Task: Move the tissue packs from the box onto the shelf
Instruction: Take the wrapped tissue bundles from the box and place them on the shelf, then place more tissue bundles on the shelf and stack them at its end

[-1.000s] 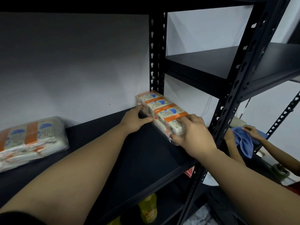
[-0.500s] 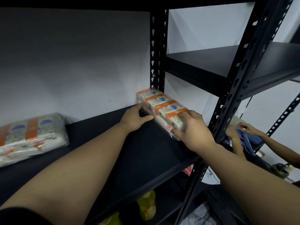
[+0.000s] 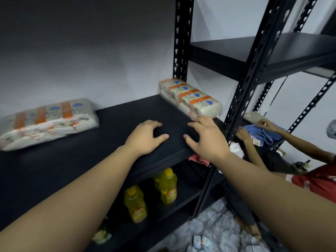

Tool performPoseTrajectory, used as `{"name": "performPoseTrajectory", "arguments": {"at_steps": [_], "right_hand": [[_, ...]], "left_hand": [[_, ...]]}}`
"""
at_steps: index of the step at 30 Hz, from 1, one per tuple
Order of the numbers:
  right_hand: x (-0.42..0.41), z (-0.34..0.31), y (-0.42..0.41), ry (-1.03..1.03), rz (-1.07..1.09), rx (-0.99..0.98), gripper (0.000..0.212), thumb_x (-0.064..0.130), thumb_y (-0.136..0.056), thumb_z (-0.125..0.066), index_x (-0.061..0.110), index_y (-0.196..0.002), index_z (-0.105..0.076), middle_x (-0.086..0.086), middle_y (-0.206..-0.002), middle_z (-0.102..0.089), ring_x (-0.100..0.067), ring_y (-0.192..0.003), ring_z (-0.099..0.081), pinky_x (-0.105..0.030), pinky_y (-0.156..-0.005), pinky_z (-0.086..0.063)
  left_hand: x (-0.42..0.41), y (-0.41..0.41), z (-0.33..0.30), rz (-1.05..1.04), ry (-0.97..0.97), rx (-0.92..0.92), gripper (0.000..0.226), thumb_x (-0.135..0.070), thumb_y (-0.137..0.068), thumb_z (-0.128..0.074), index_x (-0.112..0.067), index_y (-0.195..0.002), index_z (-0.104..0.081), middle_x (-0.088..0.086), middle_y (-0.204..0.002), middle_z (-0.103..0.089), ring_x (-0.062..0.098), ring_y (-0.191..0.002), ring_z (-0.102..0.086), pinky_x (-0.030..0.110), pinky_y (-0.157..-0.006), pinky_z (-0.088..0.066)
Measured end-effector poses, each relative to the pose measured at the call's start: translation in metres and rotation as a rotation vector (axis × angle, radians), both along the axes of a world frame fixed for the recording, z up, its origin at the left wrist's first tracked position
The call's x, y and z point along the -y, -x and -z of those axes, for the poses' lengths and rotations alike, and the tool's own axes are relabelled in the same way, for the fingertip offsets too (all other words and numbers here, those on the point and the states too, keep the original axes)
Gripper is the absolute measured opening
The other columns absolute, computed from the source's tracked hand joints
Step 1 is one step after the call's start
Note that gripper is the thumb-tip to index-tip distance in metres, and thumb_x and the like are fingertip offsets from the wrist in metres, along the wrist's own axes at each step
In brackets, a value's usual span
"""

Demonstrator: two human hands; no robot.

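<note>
A tissue pack with orange bands lies at the right end of the black shelf, against the back upright. A second, larger tissue pack lies at the shelf's left end by the wall. My left hand hovers over the shelf's front middle, fingers relaxed, holding nothing. My right hand is just in front of the right pack, fingers spread, empty, apart from the pack. The box is out of view.
Yellow bottles stand on the lower shelf. A black upright rises right of my right hand. Beyond it another person's hands handle a blue cloth. A higher shelf sits at upper right.
Both hands have let go of the right tissue pack and drawn back toward the shelf's front edge. The pack stays where it was set. The view has tilted down.
</note>
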State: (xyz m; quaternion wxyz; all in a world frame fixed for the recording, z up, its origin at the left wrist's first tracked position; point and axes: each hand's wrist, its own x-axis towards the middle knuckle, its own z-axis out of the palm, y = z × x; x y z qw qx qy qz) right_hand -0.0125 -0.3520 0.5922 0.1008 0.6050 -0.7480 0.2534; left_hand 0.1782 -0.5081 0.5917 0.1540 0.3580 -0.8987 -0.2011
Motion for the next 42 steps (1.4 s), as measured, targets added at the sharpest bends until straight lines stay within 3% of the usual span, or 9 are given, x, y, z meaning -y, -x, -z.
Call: {"name": "performPoseTrajectory", "arguments": {"at_steps": [5, 11, 17, 19, 22, 27, 36, 39, 42], "right_hand": [[-0.048, 0.019, -0.035, -0.138, 0.038, 0.105, 0.053, 0.048, -0.097, -0.060, 0.015, -0.139, -0.061, -0.005, -0.150, -0.053, -0.023, -0.145, -0.039, -0.041, -0.122, -0.028], [-0.105, 0.014, -0.074, -0.153, 0.078, 0.216, 0.057, 0.048, -0.097, -0.062, 0.017, -0.145, -0.056, -0.003, -0.153, -0.051, -0.021, -0.144, -0.041, -0.035, -0.121, -0.030], [-0.142, 0.037, -0.112, -0.180, 0.097, 0.283, 0.059, 0.050, -0.097, -0.061, 0.016, -0.145, -0.055, -0.004, -0.148, -0.055, -0.020, -0.140, -0.045, -0.035, -0.117, -0.036], [-0.147, 0.053, -0.123, -0.213, 0.077, 0.308, 0.060, 0.050, -0.098, -0.061, 0.016, -0.147, -0.054, -0.003, -0.151, -0.053, -0.019, -0.143, -0.042, -0.033, -0.118, -0.033], [-0.151, 0.080, -0.137, -0.277, 0.034, 0.357, 0.062, 0.053, -0.097, -0.059, 0.017, -0.148, -0.052, -0.001, -0.152, -0.051, -0.017, -0.143, -0.041, -0.031, -0.116, -0.034], [-0.152, 0.140, -0.159, -0.424, -0.048, 0.419, 0.065, 0.054, -0.095, -0.063, 0.018, -0.148, -0.052, -0.001, -0.150, -0.053, -0.019, -0.141, -0.045, -0.030, -0.112, -0.038], [-0.164, 0.291, -0.194, -0.676, -0.144, 0.559, 0.071, 0.064, -0.086, -0.068, 0.020, -0.141, -0.059, -0.001, -0.140, -0.062, -0.022, -0.132, -0.054, -0.033, -0.105, -0.046], [-0.169, 0.351, -0.202, -0.757, -0.155, 0.556, 0.065, 0.057, -0.087, -0.071, 0.022, -0.141, -0.059, 0.002, -0.140, -0.061, -0.019, -0.130, -0.054, -0.028, -0.102, -0.043], [-0.174, 0.418, -0.207, -0.801, -0.160, 0.550, 0.063, 0.063, -0.084, -0.070, 0.026, -0.134, -0.062, 0.004, -0.130, -0.064, -0.011, -0.116, -0.058, -0.019, -0.088, -0.039]], "left_hand": [[-0.057, -0.027, 0.000, 0.077, 0.070, -0.008, 0.059, -0.061, -0.091, -0.062, -0.025, -0.138, -0.061, -0.008, -0.145, -0.052, 0.014, -0.136, -0.045, 0.033, -0.111, -0.037], [-0.109, -0.048, 0.005, 0.178, 0.079, -0.010, 0.058, -0.060, -0.091, -0.061, -0.026, -0.138, -0.060, -0.007, -0.150, -0.048, 0.016, -0.140, -0.040, 0.037, -0.113, -0.035], [-0.141, -0.085, 0.025, 0.226, 0.117, -0.081, 0.056, -0.047, -0.095, -0.064, -0.022, -0.144, -0.055, -0.003, -0.155, -0.046, 0.014, -0.149, -0.030, 0.033, -0.125, -0.008], [-0.151, -0.102, 0.040, 0.228, 0.110, -0.099, 0.054, -0.043, -0.095, -0.065, -0.021, -0.143, -0.056, -0.003, -0.153, -0.048, 0.014, -0.147, -0.033, 0.033, -0.126, -0.010], [-0.165, -0.131, 0.076, 0.171, 0.025, -0.090, 0.054, -0.041, -0.094, -0.067, -0.023, -0.144, -0.056, -0.004, -0.151, -0.050, 0.015, -0.144, -0.038, 0.039, -0.123, -0.026], [-0.185, -0.182, 0.156, 0.032, -0.145, 0.015, 0.058, -0.046, -0.094, -0.066, -0.025, -0.146, -0.051, -0.004, -0.145, -0.052, 0.016, -0.135, -0.046, 0.029, -0.110, -0.040], [-0.236, -0.261, 0.302, -0.195, -0.488, 0.163, 0.061, -0.046, -0.094, -0.066, -0.023, -0.148, -0.048, -0.003, -0.142, -0.051, 0.017, -0.131, -0.048, 0.028, -0.104, -0.042], [-0.249, -0.278, 0.356, -0.236, -0.549, 0.212, 0.055, -0.046, -0.090, -0.071, -0.023, -0.139, -0.058, -0.002, -0.132, -0.060, 0.018, -0.118, -0.060, 0.025, -0.092, -0.045], [-0.256, -0.291, 0.418, -0.262, -0.607, 0.272, 0.059, -0.059, -0.083, -0.063, -0.026, -0.132, -0.064, -0.003, -0.127, -0.066, 0.020, -0.113, -0.064, 0.031, -0.093, -0.051]]}}
